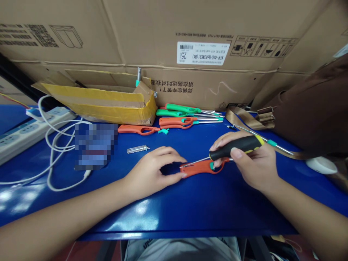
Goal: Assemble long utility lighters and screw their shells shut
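Note:
An orange lighter body [202,167] lies on the blue table [190,206] between my hands. My left hand [154,170] pinches its left end between thumb and fingers. My right hand [250,163] grips a black-and-yellow screwdriver [239,144] lying crosswise above the lighter, with the fingers also touching the lighter's right end by its teal trigger. The screwdriver's thin metal shaft [194,162] points left toward the orange body.
Green and orange lighters [187,116] lie in a row at the back, one orange lighter [138,129] apart from them. A small metal tube [138,149], a taped cardboard box [108,101], a power strip with white cables [29,127], a brown bag [312,108] and cardboard walls surround the table.

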The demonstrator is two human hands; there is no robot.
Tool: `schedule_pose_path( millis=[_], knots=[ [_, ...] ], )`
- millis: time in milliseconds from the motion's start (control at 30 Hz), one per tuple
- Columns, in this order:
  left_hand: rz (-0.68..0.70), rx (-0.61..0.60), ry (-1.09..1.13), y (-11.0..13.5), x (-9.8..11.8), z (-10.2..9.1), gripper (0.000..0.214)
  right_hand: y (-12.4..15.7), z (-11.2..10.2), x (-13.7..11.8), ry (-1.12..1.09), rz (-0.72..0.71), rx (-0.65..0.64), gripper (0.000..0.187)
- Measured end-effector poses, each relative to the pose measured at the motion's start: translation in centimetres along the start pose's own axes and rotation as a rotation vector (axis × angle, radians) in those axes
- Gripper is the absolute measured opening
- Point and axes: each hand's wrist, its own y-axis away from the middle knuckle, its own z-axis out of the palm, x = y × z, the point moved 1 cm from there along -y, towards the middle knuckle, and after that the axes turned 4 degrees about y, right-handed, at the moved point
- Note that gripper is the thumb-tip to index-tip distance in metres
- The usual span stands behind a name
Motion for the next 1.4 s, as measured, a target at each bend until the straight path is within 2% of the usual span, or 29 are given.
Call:
schedule_pose_path(
  millis=[67,133,300,367,600,1400],
  knots=[
    [-0.016,-0.068,-0.078,-0.05,-0.11,0.05,0.051,-0.02,0.00,-0.10,0.026,-0.020,-0.001,0.012],
    [-0.029,-0.131,-0.132,-0.09,-0.24,0.11,0.062,-0.02,-0.02,-0.17,0.050,-0.056,-0.002,0.011],
    [-0.028,-0.186,-0.111,-0.05,-0.44,0.26,0.037,0.05,-0.07,-0.17,0.120,-0.110,-0.058,0.009],
    [-0.020,-0.192,-0.086,0.01,-0.44,0.32,0.034,0.11,-0.13,-0.09,0.138,-0.122,-0.084,0.008],
    [-0.011,-0.184,-0.071,0.05,-0.38,0.37,0.035,0.22,-0.52,0.31,0.229,-0.162,-0.078,0.009],
    [0.000,-0.178,-0.071,0.03,-0.39,0.45,0.033,0.12,-0.55,0.06,0.242,-0.172,-0.094,0.010]
  ],
)
